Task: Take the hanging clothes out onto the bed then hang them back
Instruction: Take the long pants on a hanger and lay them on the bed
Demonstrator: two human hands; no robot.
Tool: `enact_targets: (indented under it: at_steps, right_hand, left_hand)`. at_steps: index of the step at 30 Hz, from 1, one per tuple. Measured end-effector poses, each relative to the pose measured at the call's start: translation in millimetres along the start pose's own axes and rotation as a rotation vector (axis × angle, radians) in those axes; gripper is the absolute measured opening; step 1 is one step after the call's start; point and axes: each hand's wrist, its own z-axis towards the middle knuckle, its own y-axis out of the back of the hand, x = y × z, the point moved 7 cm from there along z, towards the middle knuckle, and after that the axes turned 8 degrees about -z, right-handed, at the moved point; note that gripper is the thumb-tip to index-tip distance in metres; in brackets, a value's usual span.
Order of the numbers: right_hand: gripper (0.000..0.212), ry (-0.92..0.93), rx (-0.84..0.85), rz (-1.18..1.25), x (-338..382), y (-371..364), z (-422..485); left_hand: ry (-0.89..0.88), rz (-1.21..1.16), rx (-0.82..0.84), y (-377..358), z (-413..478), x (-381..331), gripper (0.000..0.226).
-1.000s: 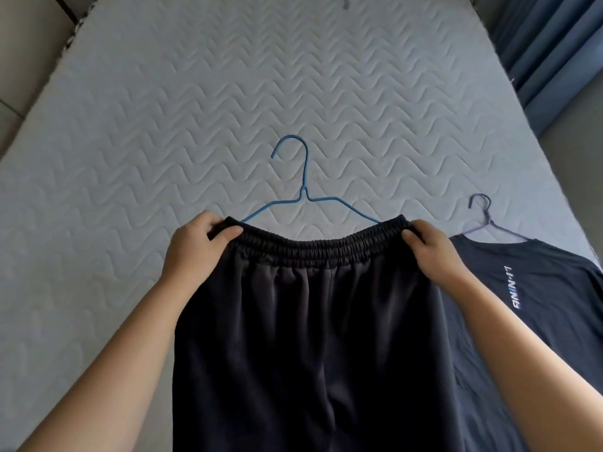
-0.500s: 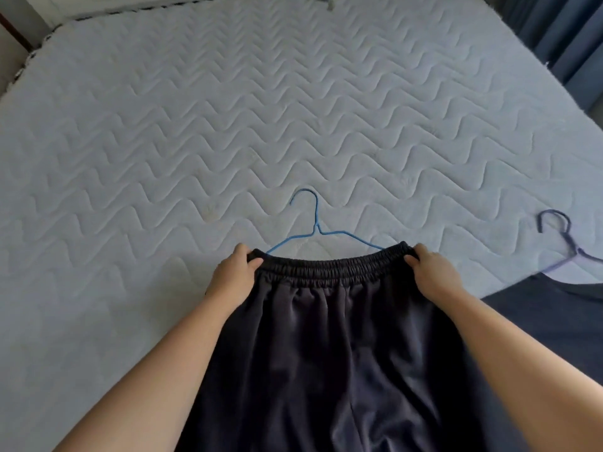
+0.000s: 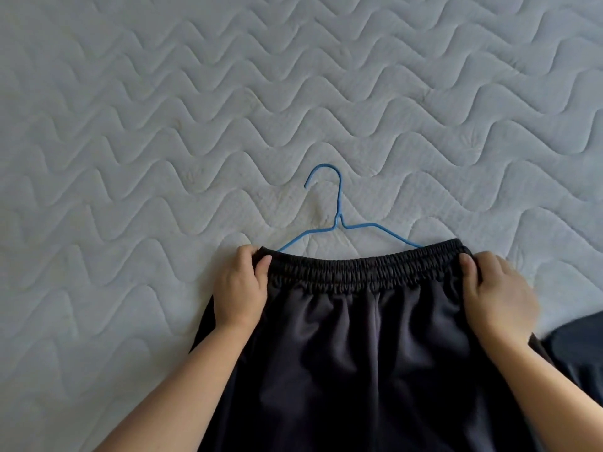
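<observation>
On the pale quilted bed (image 3: 163, 125) lie the black elastic-waisted shorts (image 3: 359, 347), their waistband over the shoulders of a blue wire hanger (image 3: 339, 220); so this garment is laid out, and rehanging looks still to do; left hand (image 3: 239, 288) and right hand (image 3: 496, 295) each pinch a waistband corner, forearms reaching forward, well apart.

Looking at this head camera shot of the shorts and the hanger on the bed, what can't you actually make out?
- Lower bar of the blue hanger: head view, hidden under the waistband of the black shorts.
- Hem of the shorts: cut off by the bottom edge.
- Dark garment at the right: mostly cut off by the right edge, so its type is unclear.
- Fingertips of the left hand and right hand: tucked behind the waistband.
</observation>
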Motion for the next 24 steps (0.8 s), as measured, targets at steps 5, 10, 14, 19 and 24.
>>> enact_targets:
  at_steps: [5, 10, 14, 19, 24]
  right_hand:
    - [0.036, -0.126, 0.085, 0.078, -1, 1, -2]
    - [0.043, -0.155, 0.201, 0.225, -1, 15, -19]
    - [0.053, -0.126, 0.324, 0.233, -16, 45, -60]
    - [0.047, -0.034, 0.413, 0.21, -41, 83, -173]
    - [0.044, -0.129, 0.524, 0.274, -87, 119, -293]
  left_hand:
    - [-0.103, 0.281, -0.02, 5, -4, -7, 0.023]
    - [0.055, 0.27, 0.178, 6, -27, -7, 0.038]
    - [0.209, 0.121, 0.243, 41, -91, -1, 0.046]
    - [0.298, -0.19, 0.165, 105, -205, -13, 0.025]
    - [0.634, -0.374, 0.087, 158, -345, -20, 0.022]
